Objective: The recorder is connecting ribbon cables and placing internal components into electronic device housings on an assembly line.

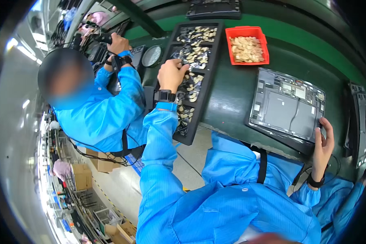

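Whether the left hand [173,76] pinches anything over the black tray [198,107] is too small to tell. The co-worker's head [65,77] is blurred; the top edge crops a black device [213,9].

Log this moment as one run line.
Left hand: at black tray of small pieces | Right hand: at right edge of opened device | Red bin: beyond device, holding pale pieces

Bright overall. White lamps [27,53] glare, upper left. Edges bowed, corners black. Co-worker's head [65,77], left, blurred.
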Available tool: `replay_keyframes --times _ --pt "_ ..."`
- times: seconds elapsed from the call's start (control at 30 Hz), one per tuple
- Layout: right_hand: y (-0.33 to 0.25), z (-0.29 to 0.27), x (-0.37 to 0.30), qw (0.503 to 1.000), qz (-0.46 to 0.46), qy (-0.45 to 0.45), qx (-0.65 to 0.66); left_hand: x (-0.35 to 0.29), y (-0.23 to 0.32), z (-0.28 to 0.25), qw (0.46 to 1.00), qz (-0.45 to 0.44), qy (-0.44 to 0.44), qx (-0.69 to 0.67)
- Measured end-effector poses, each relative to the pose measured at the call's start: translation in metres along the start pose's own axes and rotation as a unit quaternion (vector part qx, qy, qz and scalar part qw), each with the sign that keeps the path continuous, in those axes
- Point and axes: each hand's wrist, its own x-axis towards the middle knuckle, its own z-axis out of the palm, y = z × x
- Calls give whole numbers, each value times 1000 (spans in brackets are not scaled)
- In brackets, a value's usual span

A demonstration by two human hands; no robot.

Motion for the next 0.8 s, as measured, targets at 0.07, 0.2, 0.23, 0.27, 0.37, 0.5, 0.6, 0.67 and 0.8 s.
replay_keyframes --times 0.07,0.2,0.23,0.27,0.37,0.5,0.6,0.67,0.8 --pt "5 -26 14 1000 3 7 -16 -11 22 5 998 -4 -25 -49" --pt "-8 6 -12 999 6 36 32 14 -17 -4 988 46 -49 -136" --pt "-11 10 -14 998 19 47 49 19 -20 -8 990 82 -16 -118" --pt "-16 19 -13 996 15 73 42 22 -14 -16 992 84 -11 -94" --pt "-35 38 -12 992 -66 102 -34 8 -25 -44 977 93 65 -178" --pt "-81 66 -33 981 -31 -127 144 -15 11 -65 929 59 84 -355" --pt "-101 93 -38 951 0 -248 184 -47 59 -48 877 97 63 -467" --pt "-105 111 -37 962 -20 -201 184 -89 126 -40 794 89 -11 -601" --pt "-101 138 -33 929 42 -146 337 -168 191 -10 724 -4 -84 -685"
